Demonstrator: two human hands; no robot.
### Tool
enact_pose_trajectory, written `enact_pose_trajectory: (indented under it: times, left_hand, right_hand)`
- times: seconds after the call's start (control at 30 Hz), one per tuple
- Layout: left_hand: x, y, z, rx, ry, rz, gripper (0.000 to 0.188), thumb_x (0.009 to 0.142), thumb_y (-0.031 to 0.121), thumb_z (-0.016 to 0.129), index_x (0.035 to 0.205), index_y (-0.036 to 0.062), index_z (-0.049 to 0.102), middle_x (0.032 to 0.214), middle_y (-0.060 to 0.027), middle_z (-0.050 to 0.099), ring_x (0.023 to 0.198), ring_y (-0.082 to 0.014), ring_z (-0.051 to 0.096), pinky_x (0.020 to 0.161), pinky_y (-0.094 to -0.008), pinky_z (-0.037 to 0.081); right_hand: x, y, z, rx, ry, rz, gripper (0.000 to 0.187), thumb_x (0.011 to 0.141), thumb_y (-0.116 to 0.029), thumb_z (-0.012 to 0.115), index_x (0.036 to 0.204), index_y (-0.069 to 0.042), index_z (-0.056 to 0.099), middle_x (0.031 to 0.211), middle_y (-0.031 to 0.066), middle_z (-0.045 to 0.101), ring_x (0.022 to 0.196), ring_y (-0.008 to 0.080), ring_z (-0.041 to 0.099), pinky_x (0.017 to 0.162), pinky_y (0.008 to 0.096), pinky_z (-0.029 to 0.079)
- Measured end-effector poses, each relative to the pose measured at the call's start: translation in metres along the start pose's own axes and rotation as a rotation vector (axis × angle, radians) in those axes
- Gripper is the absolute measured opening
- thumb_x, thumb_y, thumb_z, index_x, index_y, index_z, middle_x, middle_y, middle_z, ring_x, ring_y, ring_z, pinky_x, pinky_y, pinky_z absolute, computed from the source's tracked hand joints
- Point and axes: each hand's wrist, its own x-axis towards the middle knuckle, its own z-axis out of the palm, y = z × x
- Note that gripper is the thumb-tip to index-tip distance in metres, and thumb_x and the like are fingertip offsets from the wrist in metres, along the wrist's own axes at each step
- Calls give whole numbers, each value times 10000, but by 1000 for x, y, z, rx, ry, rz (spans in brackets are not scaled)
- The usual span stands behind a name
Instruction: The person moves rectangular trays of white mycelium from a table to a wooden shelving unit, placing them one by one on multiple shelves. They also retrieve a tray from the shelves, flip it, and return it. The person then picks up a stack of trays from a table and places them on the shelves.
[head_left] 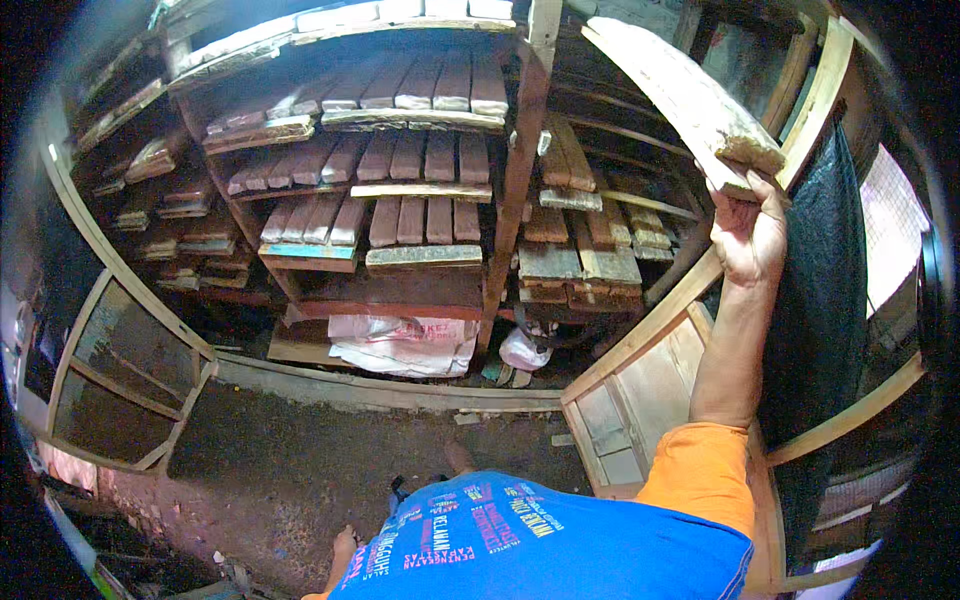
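A white sack [405, 347] lies low; dark netting [825, 270] hangs right; a wooden-framed panel [128, 390] stands left.

Your right arm [735, 350] stretches out, the right hand [748, 235] raised and gripping; your left hand [345, 546] hangs low.

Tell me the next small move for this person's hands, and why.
Probably bring the left hand up to steady the board: the right hand is raised, gripping its near end alone, with a long block lying along it, while the left hand is down low. Whether the far end rests on the rack is hard to tell.
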Motion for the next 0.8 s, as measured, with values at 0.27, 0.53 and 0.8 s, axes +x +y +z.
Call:
enact_pose_trajectory:
  times: [0.27,0.53,0.8]
  left_hand:
    - [5,32,-11,-57,-198,-51,393,976,376,439,754,52,462,564,-88,457,429,-219,432,384,-374,349]
    - [16,45,-7,20,-155,-62,380,970,364,455,773,40,485,589,-86,471,443,-211,442,393,-367,355]
    - [12,53,5,4,-134,-59,369,964,352,471,791,28,507,613,-85,486,456,-204,452,401,-361,362]
  right_hand:
    - [-112,-6,-7,142,45,51,354,894,-61,524,1241,3,499,1234,203,577,1104,345,596,874,550,543]
    - [-176,13,-13,51,311,116,265,879,-137,560,1123,-43,600,1044,103,687,879,262,690,653,403,613]
    - [-155,45,-44,25,289,59,451,848,-83,572,1287,-36,483,1241,147,578,1130,311,580,907,477,542]
